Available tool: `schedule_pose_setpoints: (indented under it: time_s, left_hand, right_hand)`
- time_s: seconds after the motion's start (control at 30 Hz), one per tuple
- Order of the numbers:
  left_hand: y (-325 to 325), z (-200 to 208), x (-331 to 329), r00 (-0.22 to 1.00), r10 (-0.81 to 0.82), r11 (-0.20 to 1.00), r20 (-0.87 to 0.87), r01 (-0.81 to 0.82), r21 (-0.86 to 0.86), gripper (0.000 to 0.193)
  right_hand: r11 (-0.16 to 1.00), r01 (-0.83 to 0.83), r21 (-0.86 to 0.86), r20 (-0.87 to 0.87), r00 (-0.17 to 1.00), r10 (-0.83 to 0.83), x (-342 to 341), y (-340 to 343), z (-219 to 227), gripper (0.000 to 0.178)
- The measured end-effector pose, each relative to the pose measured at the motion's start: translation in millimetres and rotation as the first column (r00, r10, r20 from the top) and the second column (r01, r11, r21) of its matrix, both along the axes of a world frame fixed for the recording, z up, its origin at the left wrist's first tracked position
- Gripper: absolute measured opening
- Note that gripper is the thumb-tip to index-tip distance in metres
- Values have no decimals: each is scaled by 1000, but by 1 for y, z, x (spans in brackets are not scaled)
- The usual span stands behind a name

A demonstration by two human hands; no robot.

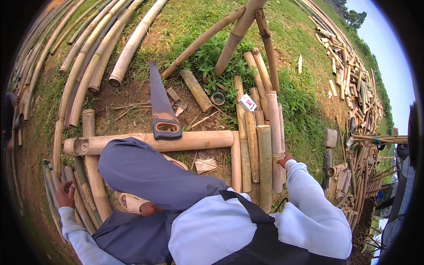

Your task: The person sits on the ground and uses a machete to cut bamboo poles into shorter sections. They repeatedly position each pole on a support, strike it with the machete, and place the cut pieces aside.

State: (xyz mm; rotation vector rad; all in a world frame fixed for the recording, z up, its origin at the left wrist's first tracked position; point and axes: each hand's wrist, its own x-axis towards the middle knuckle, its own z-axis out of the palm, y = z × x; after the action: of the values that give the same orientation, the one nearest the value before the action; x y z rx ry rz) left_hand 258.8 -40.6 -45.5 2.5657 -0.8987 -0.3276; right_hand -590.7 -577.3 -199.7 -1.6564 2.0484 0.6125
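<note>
My right hand [286,159] reaches out to the right side, its fingers closed against a pale cut bamboo piece [275,128] at the edge of a row of pieces. Part of its grip is hidden. On the left, my left hand [66,193] hangs beside several upright bamboo pieces [81,198], fingers bent but apart, with nothing visible in them. A handsaw [163,104] with a brown and black handle rests across a horizontal bamboo pole [198,140] in front of my knee. A greener bamboo piece [265,163] stands in the row near my right hand.
A bamboo tripod [236,37] rises ahead among green plants. Long poles [137,44] lie at the far left. A white and red small box [247,102] sits on the row of pieces. A large heap of cut bamboo [349,84] spreads along the right. A sandalled foot [134,203] is below.
</note>
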Motion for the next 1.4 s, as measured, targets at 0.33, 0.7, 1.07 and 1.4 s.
schedule_pose_setpoints:
  time_s: [0.33,0.7,1.07,1.4]
  left_hand:
    - [6,-1,-31,966,212,968,-146,-187,169,36]
    - [40,7,-52,950,280,928,-135,-232,292,43]
    - [17,2,-43,949,247,932,-197,-177,317,49]
    - [13,-13,-30,955,219,924,-201,-138,356,50]
  right_hand:
    - [677,-420,-604,513,445,734,373,-18,59,27]
    - [-46,-934,-354,727,-306,615,672,214,244,64]
    - [-160,-913,-374,252,-267,930,823,180,139,48]
    - [-320,-865,-386,307,-447,840,804,189,149,48]
